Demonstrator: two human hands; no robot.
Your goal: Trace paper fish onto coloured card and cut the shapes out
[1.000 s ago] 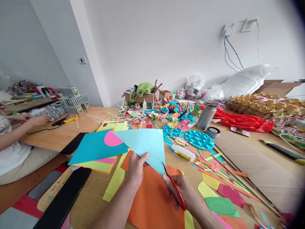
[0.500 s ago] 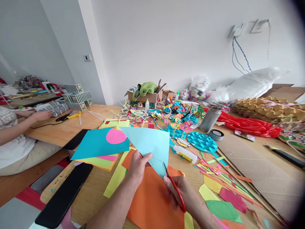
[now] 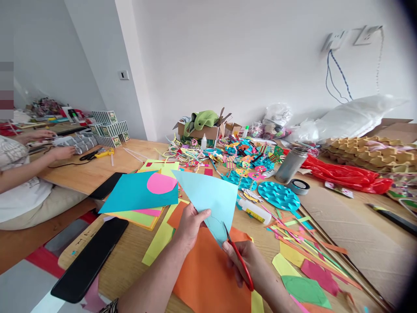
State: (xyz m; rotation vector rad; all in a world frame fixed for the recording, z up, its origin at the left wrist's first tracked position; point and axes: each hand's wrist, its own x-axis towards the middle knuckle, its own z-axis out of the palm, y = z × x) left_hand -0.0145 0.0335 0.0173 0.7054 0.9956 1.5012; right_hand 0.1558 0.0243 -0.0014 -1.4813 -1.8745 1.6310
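A light blue sheet of paper (image 3: 211, 191) with a curved pencil outline near its lower corner is pinched by my left hand (image 3: 192, 224), thumb on top. My right hand (image 3: 246, 261) grips red-handled scissors (image 3: 245, 267), their blades at the sheet's lower right edge beside the drawn line. Right thumb and sheet corner meet near the scissors. Beneath both hands lies orange paper (image 3: 208, 274). To the left, a pink oval (image 3: 161, 184) rests on teal paper (image 3: 130, 191) over a stack of coloured sheets.
A glue bottle (image 3: 256, 211), blue disc (image 3: 278, 195), metal flask (image 3: 291, 165) and tape roll (image 3: 299, 186) stand or lie right of centre. Paper strips (image 3: 306, 230) and cardboard (image 3: 352, 230) are at the right. Another person's hand (image 3: 63, 152) is at the far left.
The whole view has shifted slightly, so the background sits further right. The light blue sheet is tilted a little differently. Both hands keep their grips.
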